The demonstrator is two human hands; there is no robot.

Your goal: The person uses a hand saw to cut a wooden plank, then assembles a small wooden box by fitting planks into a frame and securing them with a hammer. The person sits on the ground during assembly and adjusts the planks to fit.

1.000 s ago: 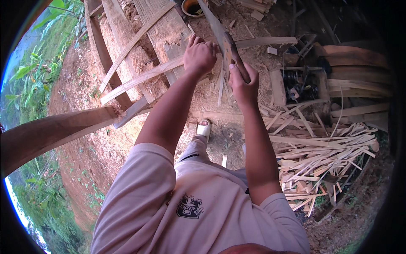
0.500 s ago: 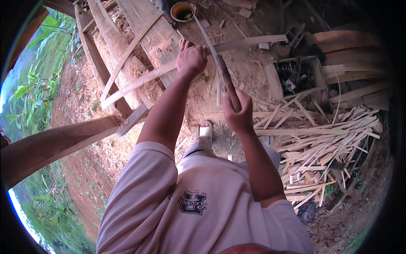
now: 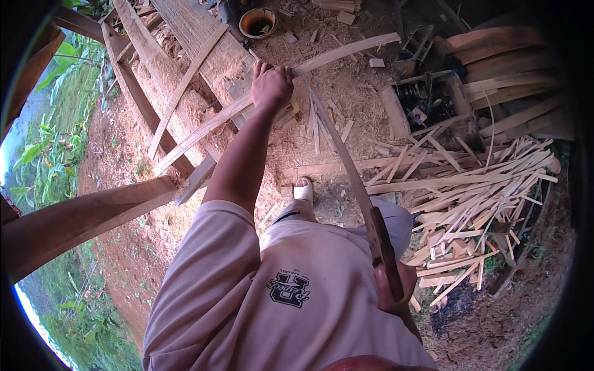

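Note:
A long pale wooden strip (image 3: 346, 54) runs slantwise across the upper middle. My left hand (image 3: 272, 85) is closed around it, over a rough board. What looks like a handsaw, seen nearly edge-on, has a long narrow blade (image 3: 337, 139) and a dark wooden handle (image 3: 385, 247). My right hand (image 3: 395, 285) grips that handle low on the right, beside my shirt. The far end of the blade comes close to the strip just right of my left hand; whether they touch, I cannot tell.
A thick wooden beam (image 3: 93, 210) juts in from the left. On the right lies a pile of thin offcuts (image 3: 476, 210), below a wooden box (image 3: 396, 111) of dark items. An orange-lined bucket (image 3: 258, 25) stands at the top; someone's foot shows beside it.
My right hand has drawn the saw back toward my body and to the right. My left hand still holds the strip, which sits slightly differently in view.

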